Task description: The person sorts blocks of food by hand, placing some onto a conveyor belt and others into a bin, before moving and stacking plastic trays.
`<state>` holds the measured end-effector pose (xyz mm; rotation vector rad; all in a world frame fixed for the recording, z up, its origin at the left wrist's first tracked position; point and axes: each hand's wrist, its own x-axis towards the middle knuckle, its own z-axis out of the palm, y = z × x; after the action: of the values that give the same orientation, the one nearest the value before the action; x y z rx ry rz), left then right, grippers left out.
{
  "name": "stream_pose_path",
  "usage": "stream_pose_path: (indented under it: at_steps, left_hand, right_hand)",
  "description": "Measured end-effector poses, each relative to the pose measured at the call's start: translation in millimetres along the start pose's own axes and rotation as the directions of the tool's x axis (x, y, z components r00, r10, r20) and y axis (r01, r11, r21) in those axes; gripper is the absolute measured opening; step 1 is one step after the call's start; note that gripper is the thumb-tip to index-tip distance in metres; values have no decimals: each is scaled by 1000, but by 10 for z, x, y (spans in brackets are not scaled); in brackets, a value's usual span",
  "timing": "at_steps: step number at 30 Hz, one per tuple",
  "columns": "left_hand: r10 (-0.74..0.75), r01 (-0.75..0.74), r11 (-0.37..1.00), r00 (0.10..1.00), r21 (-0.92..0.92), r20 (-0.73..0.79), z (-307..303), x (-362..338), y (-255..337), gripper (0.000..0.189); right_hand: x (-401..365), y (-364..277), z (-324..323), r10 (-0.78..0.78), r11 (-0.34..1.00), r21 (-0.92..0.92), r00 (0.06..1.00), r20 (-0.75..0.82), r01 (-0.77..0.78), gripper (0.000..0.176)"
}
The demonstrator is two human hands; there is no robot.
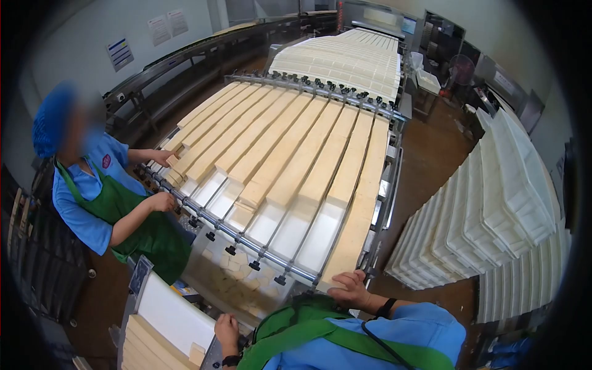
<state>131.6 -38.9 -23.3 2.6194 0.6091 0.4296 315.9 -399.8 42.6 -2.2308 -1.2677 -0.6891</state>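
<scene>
Long pale slabs (280,145) lie side by side in lanes divided by thin rails on a conveyor. At the near end of the rightmost slab (353,237), my right hand (350,288) rests with bent fingers gripping its edge. My left hand (227,332) is curled closed, with nothing visible in it, beside a lower white chute (169,314). More pale strips (151,345) and a small pale block (197,354) lie on that chute. Shorter pieces (242,216) sit near the front ends of some lanes.
A co-worker (102,185) in a blue cap and green apron stands at the left, hands at the conveyor's edge. A metal bar with black knobs (231,250) crosses the front. Below it is a bin of pale scraps (237,277). Stacked white trays (475,209) stand right.
</scene>
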Motion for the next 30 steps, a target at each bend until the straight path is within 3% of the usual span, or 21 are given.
stream_pose_path:
  at_steps: [7, 10, 30]
  left_hand:
    - [-175, 173, 980, 984, -104, -15, -35, 19, 135, 13]
    - [-105, 105, 994, 995, -19, -4, 2, 10, 55, 13]
    - [-127, 129, 990, 991, -52, 41, -15, 18, 58, 18]
  right_hand:
    - [26, -5, -31, 18, 1000, -6, 1000, 18, -18, 20]
    - [45, -8, -40, 24, 1000, -10, 999, 24, -24, 19]
    - [22, 3, -18, 28, 999, -29, 999, 41, -27, 21]
